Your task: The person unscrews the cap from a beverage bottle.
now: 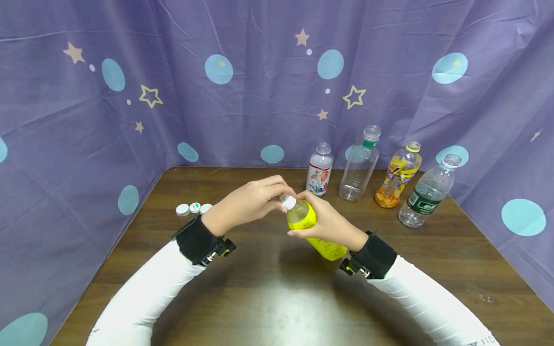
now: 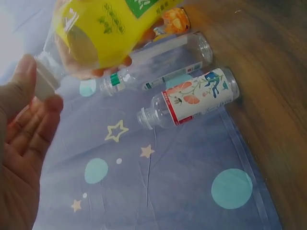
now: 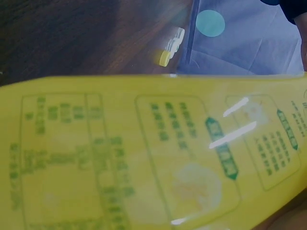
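A yellow-labelled bottle (image 1: 322, 246) with a white cap (image 1: 288, 202) is held tilted above the middle of the wooden table (image 1: 277, 298). My right hand (image 1: 318, 218) grips its body, and the label (image 3: 144, 153) fills the right wrist view. My left hand (image 1: 277, 194) pinches the cap from the left. In the left wrist view my thumb (image 2: 20, 86) lies against the cap (image 2: 44, 81) below the yellow bottle (image 2: 105, 28), with the palm facing the camera.
Four uncapped bottles stand at the back right: a floral-labelled one (image 1: 320, 169), a clear one (image 1: 359, 166), an orange-yellow one (image 1: 398, 175) and a green-labelled one (image 1: 427, 193). Loose caps (image 1: 194, 208) lie at the back left. A purple curtain (image 1: 259, 81) surrounds the table.
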A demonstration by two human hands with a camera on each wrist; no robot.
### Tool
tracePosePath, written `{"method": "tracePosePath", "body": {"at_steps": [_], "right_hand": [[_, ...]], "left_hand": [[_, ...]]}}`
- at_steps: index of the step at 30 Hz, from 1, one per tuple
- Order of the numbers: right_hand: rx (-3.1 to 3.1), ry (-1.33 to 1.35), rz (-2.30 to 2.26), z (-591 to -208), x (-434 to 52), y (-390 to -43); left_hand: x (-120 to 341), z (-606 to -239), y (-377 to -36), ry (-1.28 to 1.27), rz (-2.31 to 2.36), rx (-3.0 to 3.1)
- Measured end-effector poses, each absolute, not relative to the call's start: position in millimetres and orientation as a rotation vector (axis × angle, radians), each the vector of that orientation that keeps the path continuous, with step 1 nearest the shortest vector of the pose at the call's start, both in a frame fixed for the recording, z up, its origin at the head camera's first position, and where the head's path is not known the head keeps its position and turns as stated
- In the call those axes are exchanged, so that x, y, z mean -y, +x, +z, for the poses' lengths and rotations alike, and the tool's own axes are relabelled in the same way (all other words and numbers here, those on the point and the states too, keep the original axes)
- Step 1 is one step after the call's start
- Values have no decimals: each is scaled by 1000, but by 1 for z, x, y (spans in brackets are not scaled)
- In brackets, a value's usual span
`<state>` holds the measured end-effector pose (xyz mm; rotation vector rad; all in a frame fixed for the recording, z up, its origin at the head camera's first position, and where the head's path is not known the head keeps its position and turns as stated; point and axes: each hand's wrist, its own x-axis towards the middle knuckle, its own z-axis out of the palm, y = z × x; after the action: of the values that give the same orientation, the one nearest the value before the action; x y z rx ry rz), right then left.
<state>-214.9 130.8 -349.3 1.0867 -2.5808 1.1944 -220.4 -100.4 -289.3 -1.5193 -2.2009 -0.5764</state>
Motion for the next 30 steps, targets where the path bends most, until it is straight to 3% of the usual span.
{"method": "tracePosePath", "body": {"at_steps": [14,25,30], "right_hand": [[2635,968,1090,-348,-129,-216],[2590,1054,1131,-344,-133,-214],[2601,1080,1170,-344,-132,-214]], "left_hand": [[87,-296,-213,-1152,-515,2508],[103,-287,-224,-1551,-745,2266],[102,-287,-224,-1573,-729,2232]]}}
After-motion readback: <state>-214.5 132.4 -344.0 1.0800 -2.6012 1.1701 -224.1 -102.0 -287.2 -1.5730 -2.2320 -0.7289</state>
